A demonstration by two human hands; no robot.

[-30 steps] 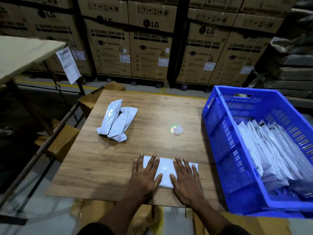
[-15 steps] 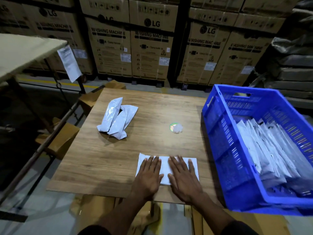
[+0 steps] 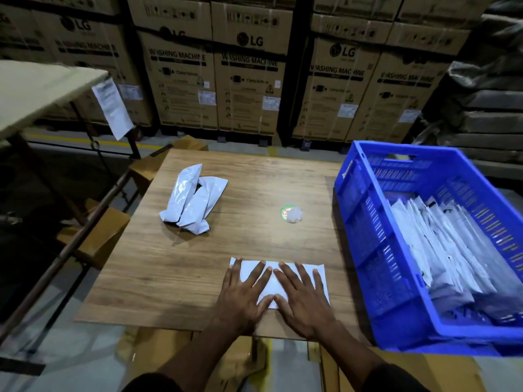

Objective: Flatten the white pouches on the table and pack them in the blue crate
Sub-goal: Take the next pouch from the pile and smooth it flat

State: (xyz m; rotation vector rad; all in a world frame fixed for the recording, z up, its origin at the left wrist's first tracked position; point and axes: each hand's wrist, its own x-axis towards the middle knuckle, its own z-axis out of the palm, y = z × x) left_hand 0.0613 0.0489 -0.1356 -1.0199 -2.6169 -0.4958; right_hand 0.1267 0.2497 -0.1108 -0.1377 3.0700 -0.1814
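Pressing with both hands, left [image 3: 244, 294] and right [image 3: 302, 298], spread flat, the thin white plastic pouch [image 3: 321, 274] at the worktop's [image 3: 198, 275] six o'clock was best smoothed outward.

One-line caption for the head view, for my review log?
Both hands, left and right, press a white pouch flat on the table; crumpled pouches wait, blue crate alongside.

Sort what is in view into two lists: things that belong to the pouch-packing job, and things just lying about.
Job:
flat pouch, pressed under left hand and right hand
crumpled pouches
blue crate, with packed pouches inside
wooden table

Lying about:
round sticker on the table
washing machine cartons
hanging paper sheet
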